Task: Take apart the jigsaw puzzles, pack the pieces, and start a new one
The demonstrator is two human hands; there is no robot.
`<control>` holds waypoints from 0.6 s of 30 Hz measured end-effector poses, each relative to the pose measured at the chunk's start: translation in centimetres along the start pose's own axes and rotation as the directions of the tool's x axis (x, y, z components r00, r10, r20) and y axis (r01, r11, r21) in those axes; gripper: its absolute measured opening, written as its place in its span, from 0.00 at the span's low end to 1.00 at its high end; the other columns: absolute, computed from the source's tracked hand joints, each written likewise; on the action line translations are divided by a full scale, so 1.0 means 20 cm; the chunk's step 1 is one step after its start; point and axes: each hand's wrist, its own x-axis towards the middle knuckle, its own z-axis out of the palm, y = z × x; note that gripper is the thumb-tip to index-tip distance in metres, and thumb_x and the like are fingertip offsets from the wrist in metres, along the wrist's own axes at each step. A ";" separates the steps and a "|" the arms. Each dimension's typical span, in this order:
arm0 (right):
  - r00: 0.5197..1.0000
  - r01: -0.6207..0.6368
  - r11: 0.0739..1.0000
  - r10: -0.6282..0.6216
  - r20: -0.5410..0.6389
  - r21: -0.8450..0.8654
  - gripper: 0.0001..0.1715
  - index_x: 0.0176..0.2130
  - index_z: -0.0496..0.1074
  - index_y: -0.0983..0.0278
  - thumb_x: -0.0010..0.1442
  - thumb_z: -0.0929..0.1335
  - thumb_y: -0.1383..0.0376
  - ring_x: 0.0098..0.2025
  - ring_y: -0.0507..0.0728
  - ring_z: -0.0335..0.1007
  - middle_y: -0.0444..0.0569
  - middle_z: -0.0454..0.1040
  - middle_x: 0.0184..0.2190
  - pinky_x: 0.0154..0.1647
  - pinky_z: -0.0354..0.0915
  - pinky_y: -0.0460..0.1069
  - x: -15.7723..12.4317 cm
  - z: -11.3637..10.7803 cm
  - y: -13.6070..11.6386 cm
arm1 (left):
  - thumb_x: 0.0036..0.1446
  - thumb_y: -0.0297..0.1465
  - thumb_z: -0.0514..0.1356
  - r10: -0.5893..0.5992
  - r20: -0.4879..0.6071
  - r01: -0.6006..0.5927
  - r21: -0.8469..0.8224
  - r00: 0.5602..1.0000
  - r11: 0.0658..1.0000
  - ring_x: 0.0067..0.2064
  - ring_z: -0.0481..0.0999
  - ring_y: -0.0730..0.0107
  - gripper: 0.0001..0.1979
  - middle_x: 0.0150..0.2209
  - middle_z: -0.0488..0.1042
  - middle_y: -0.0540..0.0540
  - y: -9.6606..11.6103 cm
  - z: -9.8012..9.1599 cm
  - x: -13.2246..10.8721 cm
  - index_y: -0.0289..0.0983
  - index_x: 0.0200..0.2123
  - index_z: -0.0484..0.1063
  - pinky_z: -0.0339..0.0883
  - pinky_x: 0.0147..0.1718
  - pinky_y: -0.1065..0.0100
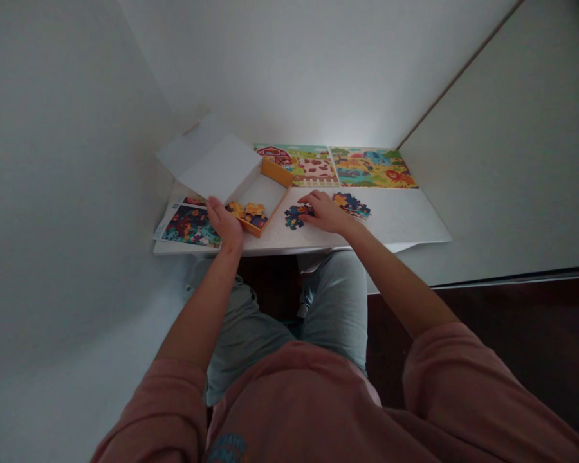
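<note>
My left hand [226,225] grips the near left corner of an open yellow-edged puzzle box [277,172], which sits tilted on the table. Inside the box, several yellow and dark puzzle pieces [253,211] lie gathered at the near end. Its white lid flap [222,168] stands folded back to the left. My right hand [324,213] is over a small heap of dark blue puzzle pieces [293,217], fingers curled down and closed on some of them. A second pile of blue and yellow puzzle pieces [352,204] lies just right of that hand.
Two assembled pictures lie along the wall: a farm puzzle [313,168] with a cow and an animal puzzle [374,168] with a lion. Printed picture sheets [193,225] lie at the left end of the white table [405,218]. Walls close in the left and back sides.
</note>
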 end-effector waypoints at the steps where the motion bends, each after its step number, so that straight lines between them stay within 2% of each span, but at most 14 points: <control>1: 0.999 0.001 1.000 -0.001 -0.050 -0.001 0.21 0.51 0.64 0.60 0.60 0.62 0.55 0.53 0.66 0.57 0.56 0.64 0.50 0.54 0.54 0.60 0.00 -0.01 -0.02 | 0.62 0.48 0.39 -0.007 0.009 0.007 -0.003 1.000 1.000 0.63 0.52 0.63 0.30 0.61 0.55 0.37 0.01 0.00 0.00 0.32 0.57 0.56 0.43 0.63 0.60; 4: 0.985 0.046 0.998 -0.037 -0.169 0.049 0.19 0.49 0.65 0.61 0.63 0.60 0.55 0.50 0.64 0.59 0.55 0.67 0.46 0.53 0.55 0.58 0.04 -0.03 -0.12 | 0.62 0.48 0.41 -0.024 0.019 0.025 -0.045 1.000 0.999 0.63 0.54 0.63 0.27 0.59 0.59 0.40 0.01 0.00 0.00 0.36 0.54 0.60 0.46 0.62 0.61; 7: 0.977 0.139 0.986 -0.121 -0.178 0.096 0.21 0.50 0.65 0.62 0.62 0.60 0.54 0.48 0.62 0.62 0.53 0.67 0.45 0.50 0.57 0.56 0.17 -0.02 -0.22 | 0.62 0.48 0.41 0.003 0.010 -0.002 -0.132 1.000 0.991 0.61 0.58 0.65 0.27 0.57 0.62 0.40 0.00 0.01 0.01 0.36 0.53 0.61 0.50 0.61 0.62; 10: 0.984 0.172 0.984 -0.170 -0.049 0.044 0.31 0.52 0.65 0.63 0.55 0.66 0.48 0.49 0.63 0.62 0.55 0.65 0.49 0.49 0.58 0.56 0.34 0.05 -0.30 | 0.63 0.47 0.40 0.034 0.014 -0.031 -0.194 0.999 0.981 0.58 0.62 0.67 0.26 0.55 0.64 0.41 -0.02 0.02 0.02 0.36 0.52 0.62 0.52 0.60 0.63; 13: 0.982 0.150 0.987 -0.142 0.121 -0.056 0.42 0.52 0.65 0.65 0.44 0.72 0.45 0.48 0.66 0.63 0.58 0.65 0.49 0.48 0.59 0.57 0.48 0.13 -0.32 | 0.63 0.47 0.40 0.041 0.004 -0.039 -0.203 0.999 0.978 0.57 0.63 0.67 0.25 0.54 0.65 0.41 -0.03 0.02 0.03 0.36 0.51 0.62 0.54 0.59 0.63; 15: 0.979 0.123 0.987 -0.103 0.175 -0.106 0.43 0.50 0.66 0.65 0.41 0.73 0.45 0.46 0.66 0.64 0.59 0.65 0.48 0.46 0.61 0.56 0.54 0.15 -0.33 | 0.63 0.47 0.41 0.041 -0.001 -0.041 -0.196 0.999 0.980 0.57 0.63 0.67 0.25 0.55 0.64 0.42 -0.03 0.01 0.03 0.37 0.51 0.62 0.54 0.59 0.63; 18: 0.975 0.085 0.987 -0.053 0.215 -0.140 0.38 0.45 0.68 0.64 0.40 0.74 0.46 0.43 0.65 0.65 0.59 0.65 0.47 0.42 0.62 0.55 0.56 0.16 -0.34 | 0.62 0.48 0.42 0.046 0.003 -0.044 -0.183 0.999 0.982 0.57 0.62 0.68 0.25 0.56 0.63 0.43 -0.03 0.01 0.03 0.38 0.52 0.62 0.54 0.58 0.65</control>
